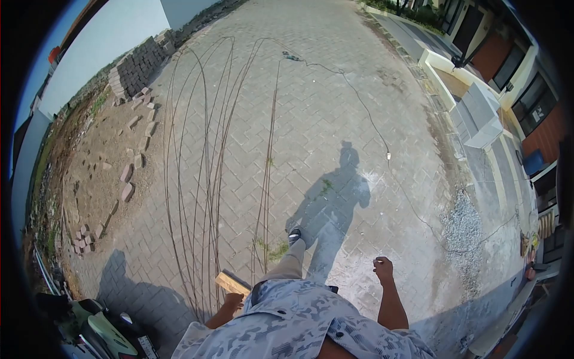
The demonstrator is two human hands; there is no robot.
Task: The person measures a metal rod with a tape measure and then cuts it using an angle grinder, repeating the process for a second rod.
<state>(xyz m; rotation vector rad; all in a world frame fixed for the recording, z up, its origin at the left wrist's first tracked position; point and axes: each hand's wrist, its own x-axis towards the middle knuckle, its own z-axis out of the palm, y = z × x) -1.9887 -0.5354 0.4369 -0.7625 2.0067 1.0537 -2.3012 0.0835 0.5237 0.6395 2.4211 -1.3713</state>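
My right hand (383, 269) is out to the right of my body with its fingers curled in. A small pale thing (376, 261) shows at its fingertips, too small to name. Low by my left hip is my left hand (234, 303), its fingers partly hidden. Just beyond it in this view lies a piece of yellowish wood (232, 283). Long thin steel rods (207, 179), several bent over at the far end, lie along the paving to my left. A shorter group of straight rods (268, 155) runs beside them, in front of me.
A cable (365, 106) trails from a dark power tool (291, 56) across the paving. Gravel (463, 227) is heaped at the right. Stacked paving blocks (136, 69) and loose bricks (127, 173) border the dirt on the left. A parked motorbike (104, 332) stands at the lower left.
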